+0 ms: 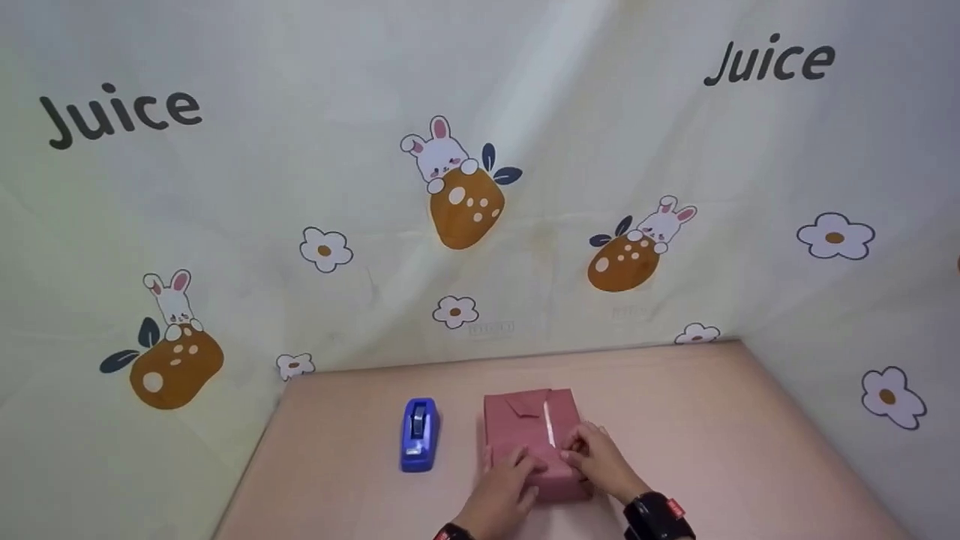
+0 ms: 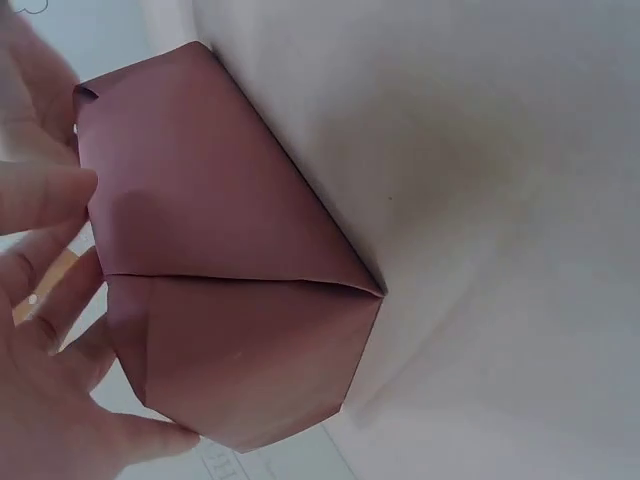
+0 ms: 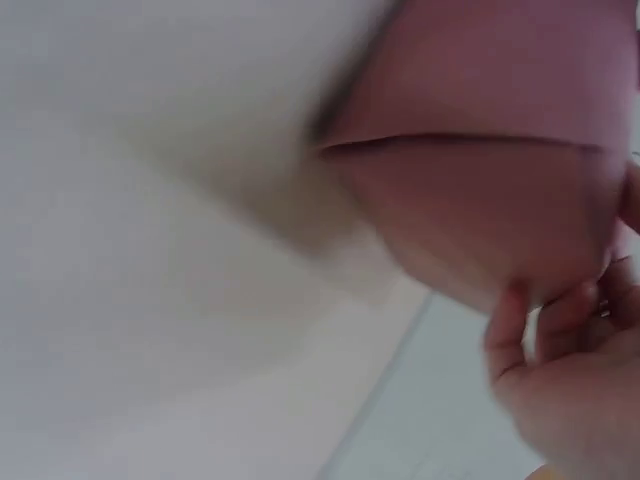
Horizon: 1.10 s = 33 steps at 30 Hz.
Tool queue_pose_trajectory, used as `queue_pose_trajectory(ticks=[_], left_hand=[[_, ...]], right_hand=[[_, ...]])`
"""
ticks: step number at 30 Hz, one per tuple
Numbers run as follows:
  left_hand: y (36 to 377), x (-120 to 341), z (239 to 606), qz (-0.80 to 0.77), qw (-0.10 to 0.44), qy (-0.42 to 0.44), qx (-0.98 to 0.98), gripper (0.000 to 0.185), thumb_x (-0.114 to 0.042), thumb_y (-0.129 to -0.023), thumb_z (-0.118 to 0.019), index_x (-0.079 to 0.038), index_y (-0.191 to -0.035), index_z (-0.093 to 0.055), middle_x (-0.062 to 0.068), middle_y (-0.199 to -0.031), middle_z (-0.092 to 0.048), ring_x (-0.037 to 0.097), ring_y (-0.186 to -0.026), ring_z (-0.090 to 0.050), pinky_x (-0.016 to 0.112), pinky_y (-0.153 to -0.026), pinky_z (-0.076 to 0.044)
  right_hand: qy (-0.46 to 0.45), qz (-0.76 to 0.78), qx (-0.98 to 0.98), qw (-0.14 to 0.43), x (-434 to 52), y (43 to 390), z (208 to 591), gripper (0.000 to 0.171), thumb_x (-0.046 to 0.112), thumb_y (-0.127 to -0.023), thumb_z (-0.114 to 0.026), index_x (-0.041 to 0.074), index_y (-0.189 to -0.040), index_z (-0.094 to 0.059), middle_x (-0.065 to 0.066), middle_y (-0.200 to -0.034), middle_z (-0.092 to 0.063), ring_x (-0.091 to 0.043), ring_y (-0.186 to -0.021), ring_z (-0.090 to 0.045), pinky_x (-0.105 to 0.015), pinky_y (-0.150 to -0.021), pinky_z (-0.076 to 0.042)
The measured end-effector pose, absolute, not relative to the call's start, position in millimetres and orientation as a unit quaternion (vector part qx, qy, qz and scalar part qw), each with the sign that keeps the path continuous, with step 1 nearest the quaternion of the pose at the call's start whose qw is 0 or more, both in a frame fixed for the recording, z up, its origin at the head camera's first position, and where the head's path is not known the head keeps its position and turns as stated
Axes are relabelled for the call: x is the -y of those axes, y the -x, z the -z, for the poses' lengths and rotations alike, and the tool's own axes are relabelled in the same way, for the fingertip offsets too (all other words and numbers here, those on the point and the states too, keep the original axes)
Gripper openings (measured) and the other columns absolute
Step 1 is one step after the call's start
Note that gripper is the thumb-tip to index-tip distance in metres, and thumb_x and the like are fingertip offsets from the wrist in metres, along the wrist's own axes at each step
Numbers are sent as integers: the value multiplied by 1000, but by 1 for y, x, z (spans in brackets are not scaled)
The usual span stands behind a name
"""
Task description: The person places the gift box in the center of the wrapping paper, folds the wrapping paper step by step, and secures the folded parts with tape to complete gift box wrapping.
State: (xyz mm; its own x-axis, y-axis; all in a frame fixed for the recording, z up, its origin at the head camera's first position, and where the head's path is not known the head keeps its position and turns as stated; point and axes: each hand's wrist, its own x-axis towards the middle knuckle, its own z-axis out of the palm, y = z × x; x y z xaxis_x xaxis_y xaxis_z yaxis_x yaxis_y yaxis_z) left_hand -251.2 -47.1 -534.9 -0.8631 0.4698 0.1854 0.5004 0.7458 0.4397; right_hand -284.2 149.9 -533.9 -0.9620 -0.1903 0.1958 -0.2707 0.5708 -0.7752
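A box wrapped in dusky pink paper (image 1: 517,427) lies on the table, with a folded flap on its top and a narrow white strip (image 1: 549,424) running along the right part. My left hand (image 1: 504,491) rests on its near left part, fingers spread over the top. In the left wrist view, that thumb (image 2: 160,437) touches a corner of the folded end. At the right edge, my right hand (image 1: 600,457) bends its fingers, thumb and forefinger pinching the wrapping paper by the strip's lower end. The right wrist view shows curled fingers (image 3: 508,325) against the box's edge.
Left of the box stands a blue tape dispenser (image 1: 418,435) with a roll in it. The pale pink tabletop (image 1: 337,450) ends at a light curtain (image 1: 360,165) printed with rabbits, fruit and flowers, which hangs behind and along both sides.
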Motion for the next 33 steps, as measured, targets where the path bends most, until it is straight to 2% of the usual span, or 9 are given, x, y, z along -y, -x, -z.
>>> queue_pose_trajectory(ticks=[2,5,8,10,14,16,19,23,33], left_hand=[[251,50,536,249,51,248,935,28,-20,-84,-60,-26,-111,-56,-4,-116,-52,20,-118,-48,59,-106,-19],[252,56,539,265,56,213,939,32,-23,-85,-59,-26,-116,-55,2,-125,-47,27,-124,-40,57,-105,-23],[252,64,543,292,42,170,940,43,-31,-85,-59,-33,-127,-50,8,-142,-33,37,-131,-28,59,-103,-23],[251,70,546,313,26,146,938,56,-37,-84,-60,-35,-136,-38,10,-150,-17,41,-134,-21,61,-103,-22],[250,84,557,364,-4,111,925,90,-45,-78,-64,-20,-146,-11,17,-151,-12,44,-134,-17,60,-105,-19],[249,90,564,381,-17,106,918,96,-44,-76,-66,-6,-145,-11,22,-148,-20,47,-133,-15,61,-105,-17],[249,94,573,382,-47,97,918,92,-41,-75,-69,3,-141,-22,26,-143,-28,54,-130,-11,65,-103,-14],[252,93,580,365,-82,89,923,88,-43,-74,-69,4,-137,-30,26,-144,-26,55,-130,-6,66,-103,-9],[251,90,574,359,-99,93,923,75,-38,-81,-62,5,-135,-34,22,-142,-33,51,-132,-11,65,-104,-4]], right_hand=[[-131,-477,868,45,-156,282,537,7,9,-83,-60,7,-85,-54,-2,-85,-53,-8,-79,-43,-18,-67,-37],[-104,-501,858,54,-164,276,543,8,2,-85,-54,6,-93,-55,-5,-94,-56,-9,-81,-49,-18,-70,-42],[-86,-508,856,51,-171,269,550,19,2,-87,-50,5,-105,-55,-9,-104,-59,-16,-90,-55,-22,-77,-45],[-86,-513,853,30,-174,264,556,26,4,-89,-48,5,-115,-52,-12,-109,-59,-23,-96,-57,-25,-80,-47],[-121,-533,837,-22,-179,255,566,40,5,-92,-43,-1,-132,-37,-24,-120,-53,-35,-110,-53,-35,-88,-48],[-127,-542,829,-48,-180,251,568,47,0,-91,-42,-6,-135,-29,-30,-127,-46,-40,-116,-48,-41,-93,-44],[-110,-545,828,-80,-177,248,570,64,-6,-80,-48,-9,-138,-21,-33,-137,-31,-46,-127,-32,-51,-103,-30],[-82,-526,840,-108,-173,246,571,80,0,-72,-62,-9,-139,-18,-34,-141,-22,-51,-130,-16,-61,-104,-14],[-135,-504,847,-105,-175,247,571,78,12,-76,-66,-8,-138,-23,-33,-138,-30,-51,-128,-22,-64,-102,-16]])
